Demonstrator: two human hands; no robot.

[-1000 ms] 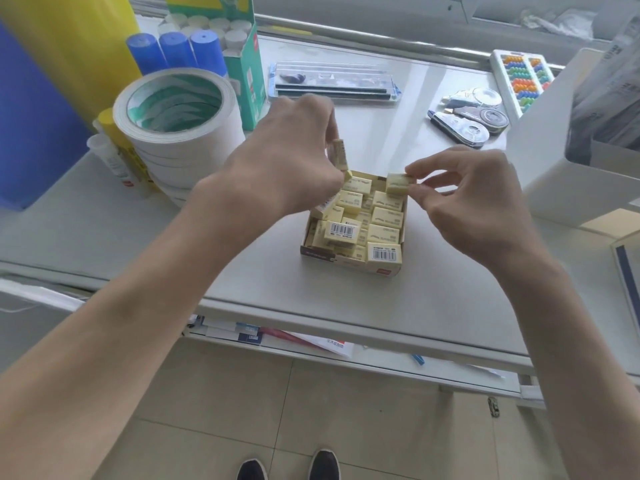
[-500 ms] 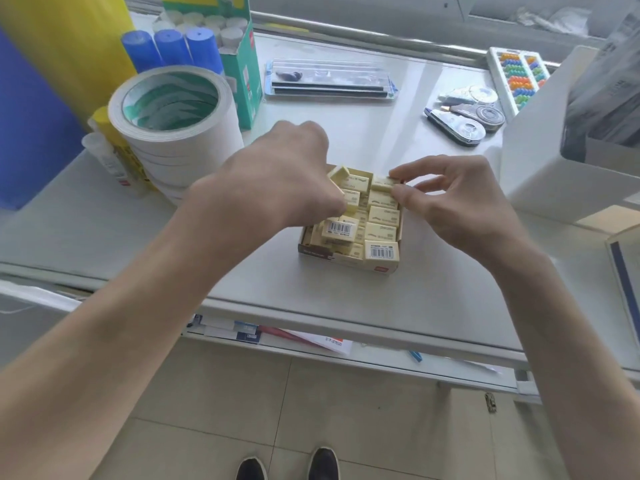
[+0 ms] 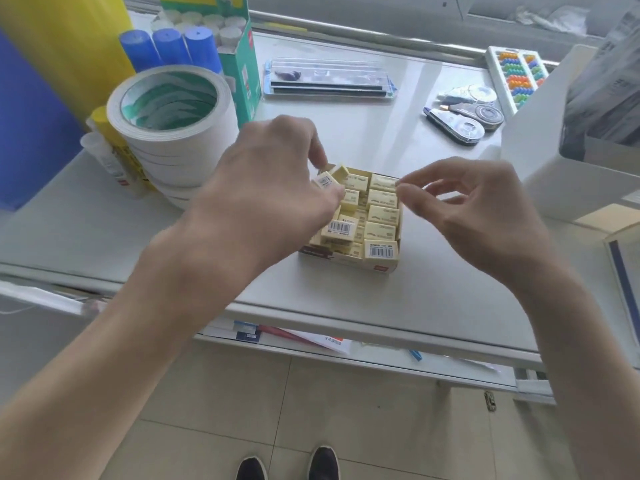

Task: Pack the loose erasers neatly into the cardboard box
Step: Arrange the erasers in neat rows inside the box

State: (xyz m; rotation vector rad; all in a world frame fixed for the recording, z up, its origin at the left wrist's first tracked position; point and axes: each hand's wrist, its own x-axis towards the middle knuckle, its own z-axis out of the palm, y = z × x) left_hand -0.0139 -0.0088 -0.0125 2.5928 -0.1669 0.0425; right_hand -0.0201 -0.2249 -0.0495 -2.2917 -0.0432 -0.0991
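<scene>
cardboard box [image 3: 346,259]: brown card, matt, with a darker printed front wall.
erasers [image 3: 381,206]: pale yellow paper-like sleeves, smooth, faint sheen, printed barcodes.
table [image 3: 346,299]: pale grey, smooth, softly reflective top.
tape rolls [image 3: 187,150]: white, matt, papery outer wraps; green inner core.
pencil case [image 3: 329,79]: clear plastic, glossy.
correction tapes [image 3: 460,126]: see-through hard plastic, shiny.
glue sticks [image 3: 169,46]: blue plastic caps, smooth.
bead frame [image 3: 516,74]: white plastic with glossy coloured beads.
floor [image 3: 363,410]: beige tiles, smooth, low sheen.

Yellow erasers [image 3: 379,202] filling cardboard box [image 3: 346,259]
</scene>
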